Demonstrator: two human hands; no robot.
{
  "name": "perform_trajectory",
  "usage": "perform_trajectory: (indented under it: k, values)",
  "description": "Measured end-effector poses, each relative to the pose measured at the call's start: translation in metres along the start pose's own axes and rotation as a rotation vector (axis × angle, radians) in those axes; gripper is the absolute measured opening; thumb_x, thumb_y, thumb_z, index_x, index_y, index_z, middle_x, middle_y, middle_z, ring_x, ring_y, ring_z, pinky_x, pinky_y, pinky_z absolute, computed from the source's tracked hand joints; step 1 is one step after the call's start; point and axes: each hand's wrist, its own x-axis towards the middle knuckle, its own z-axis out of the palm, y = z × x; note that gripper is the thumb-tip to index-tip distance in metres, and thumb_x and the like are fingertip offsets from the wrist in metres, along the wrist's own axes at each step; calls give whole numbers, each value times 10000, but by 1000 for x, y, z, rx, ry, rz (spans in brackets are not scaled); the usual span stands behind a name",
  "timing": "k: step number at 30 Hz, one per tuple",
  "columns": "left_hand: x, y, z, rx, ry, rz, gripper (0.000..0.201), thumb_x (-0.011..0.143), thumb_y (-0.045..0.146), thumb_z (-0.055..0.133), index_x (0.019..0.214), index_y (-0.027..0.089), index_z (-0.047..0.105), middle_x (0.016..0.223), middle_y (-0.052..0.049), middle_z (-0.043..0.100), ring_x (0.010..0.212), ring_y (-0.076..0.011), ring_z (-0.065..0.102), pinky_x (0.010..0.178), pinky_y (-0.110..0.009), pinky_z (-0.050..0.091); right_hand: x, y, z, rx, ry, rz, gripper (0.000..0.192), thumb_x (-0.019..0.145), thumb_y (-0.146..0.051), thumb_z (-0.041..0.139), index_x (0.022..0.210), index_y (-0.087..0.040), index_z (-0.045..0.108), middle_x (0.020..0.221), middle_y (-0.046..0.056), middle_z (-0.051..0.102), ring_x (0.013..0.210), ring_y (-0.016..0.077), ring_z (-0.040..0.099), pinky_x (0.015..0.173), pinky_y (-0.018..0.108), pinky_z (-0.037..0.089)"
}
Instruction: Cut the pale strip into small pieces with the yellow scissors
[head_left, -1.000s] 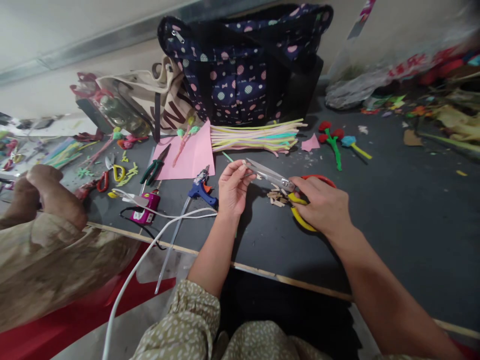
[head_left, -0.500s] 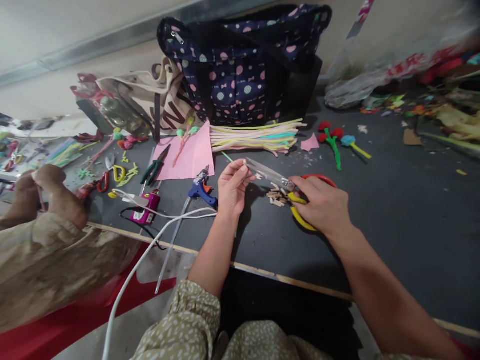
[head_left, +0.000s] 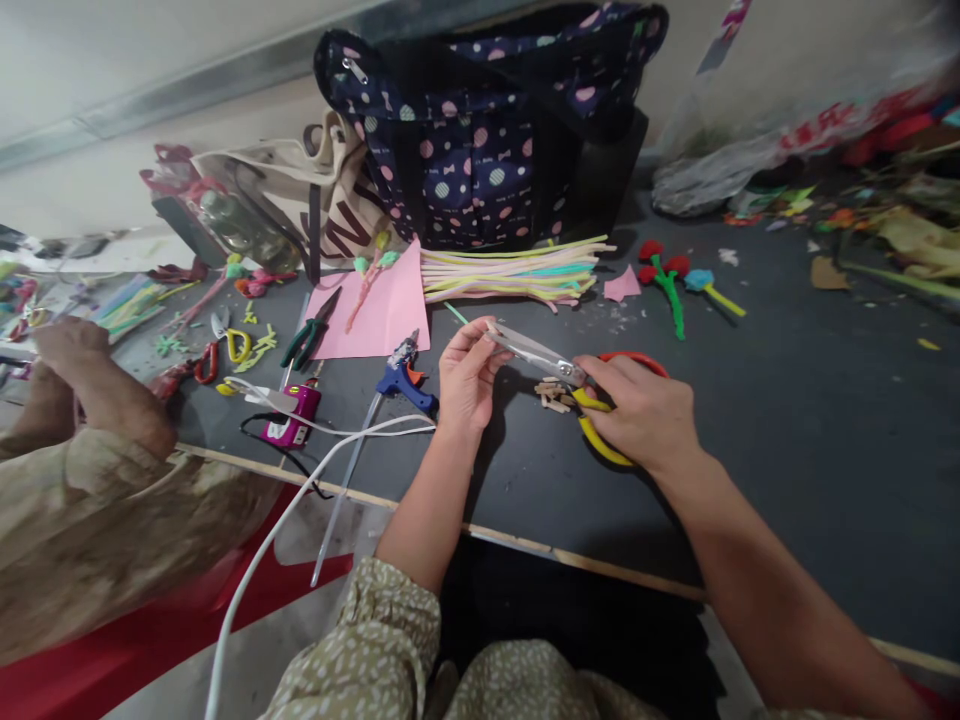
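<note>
My right hand [head_left: 649,410] is wrapped round the red and yellow handles of a pair of scissors [head_left: 536,352]. Their blades point left and slightly away, reaching my left fingertips. My left hand [head_left: 466,375] is closed in a pinch on a small pale strip [head_left: 491,327], its end showing at the scissor tips. The rest of that strip is hidden by my fingers. Below the blades lies a small pile of short beige pieces [head_left: 553,395] on the dark table. A thin green stick [head_left: 454,312] shows just behind my left hand.
A blue glue gun [head_left: 405,378] with a white cord lies left of my left hand. Beyond are pink paper [head_left: 375,320], green-handled pliers [head_left: 307,335], a bundle of pipe cleaners [head_left: 510,275], a dark patterned bag [head_left: 480,140] and fuzzy flowers [head_left: 664,280]. Another person's hands [head_left: 75,345] are far left.
The scissor blades have come closer together at my left fingertips, and my right hand has shifted very slightly left. The other person's hands have moved left.
</note>
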Motion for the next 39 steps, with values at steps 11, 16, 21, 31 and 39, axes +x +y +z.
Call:
perform_trajectory:
  k: [11,16,21,31,39]
  values:
    - [-1,-2,1,33,3,17,208,664,207,790,850,195,697,804,16,681,660,-71,626,655,-202,529,1,-2,-1,-23,28,15,308,821,-185,515,1078,-270,662,813,-32,667,721,102,557,549,255,259]
    - [-2,-2,2,44,11,17,210,664,202,787,849,194,686,801,17,674,660,-71,626,666,-207,525,1,-1,-1,-39,42,3,308,828,-187,516,1091,-267,655,813,-35,666,713,99,548,543,255,247]
    - [-3,-2,2,20,-12,19,205,663,198,785,834,193,673,749,32,650,638,-68,619,666,-208,530,0,-1,0,-58,40,-5,316,843,-187,501,1113,-266,645,815,-30,662,715,100,545,539,257,234]
    - [-3,-1,3,12,-2,-32,220,652,189,774,833,193,650,666,50,603,593,-59,596,643,-190,528,-1,-2,0,-88,16,-17,313,868,-213,492,1143,-276,627,812,-30,644,712,101,529,547,253,240]
    - [-4,-2,3,19,-5,-21,209,661,194,775,822,194,643,670,46,604,610,-66,605,654,-204,538,-2,-1,-1,-77,-37,3,324,862,-230,493,1152,-269,632,824,-4,652,725,118,542,552,267,235]
